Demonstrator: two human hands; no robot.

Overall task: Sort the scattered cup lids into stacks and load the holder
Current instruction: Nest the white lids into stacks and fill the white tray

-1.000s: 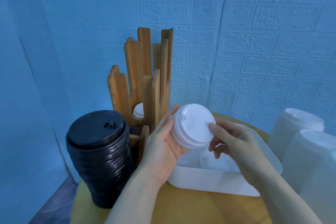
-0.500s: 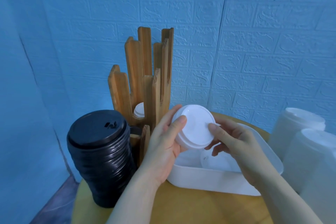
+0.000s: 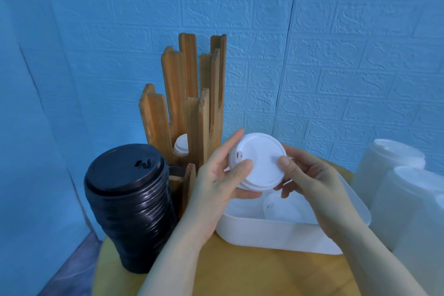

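Both hands hold a small stack of white lids (image 3: 260,163) up in the air, above the far left corner of the white tub (image 3: 276,230). The left hand (image 3: 216,182) cups the stack from the left, its fingers curled round the far edge and its thumb pressed flat on the top lid near the sip hole. The right hand (image 3: 310,175) pinches the right edge, thumb on top and fingers curled underneath. The stack tilts its top face toward the camera.

Inside the tub lies another white lid (image 3: 283,206) (how many more sit under it is hard to tell). Left of the hands stands the wooden holder (image 3: 192,103), its tall slats upright, with a white lid (image 3: 181,146) showing in one slot. Just left of the holder and nearer the camera is a tall stack of black lids (image 3: 129,199). At the far right stand two stacks of white lids (image 3: 408,190), blurred. Everything rests on a round wooden table (image 3: 240,271) against a blue brick-patterned wall (image 3: 336,55).
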